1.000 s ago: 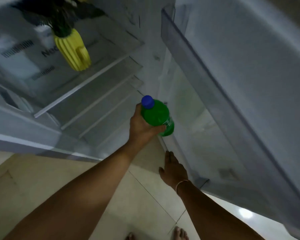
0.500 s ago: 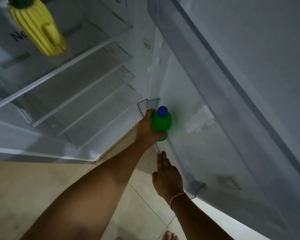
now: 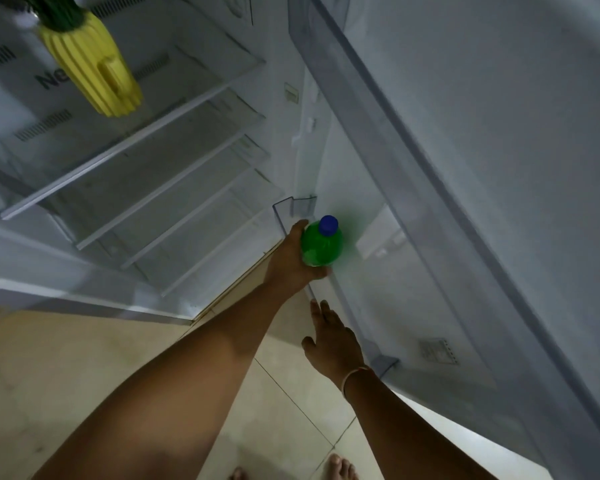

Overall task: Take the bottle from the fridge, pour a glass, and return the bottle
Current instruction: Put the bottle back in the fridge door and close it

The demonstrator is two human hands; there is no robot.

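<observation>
The right hand (image 3: 333,344) hangs low over the tiled floor (image 3: 66,368), fingers straight and together, nothing in it — its fingertips reach the edge of the clear bin (image 3: 291,211) on the inside of the open fridge door (image 3: 465,168), though contact cannot be told. A thin band circles its wrist. Just beyond those fingertips, the left hand (image 3: 291,258) is wrapped around the side of the green bottle (image 3: 321,245), thumb and fingers closed on its body. The bottle stands nearly upright with its blue cap (image 3: 328,225) on, set at the bin's level against the door's inner face; whether its base rests on the bin floor is hidden by the hand. Farther off, to the left of the left hand, bare glass shelves (image 3: 146,174) step up inside the fridge — on the topmost sits a yellow ribbed jug (image 3: 94,67) with a green top.
</observation>
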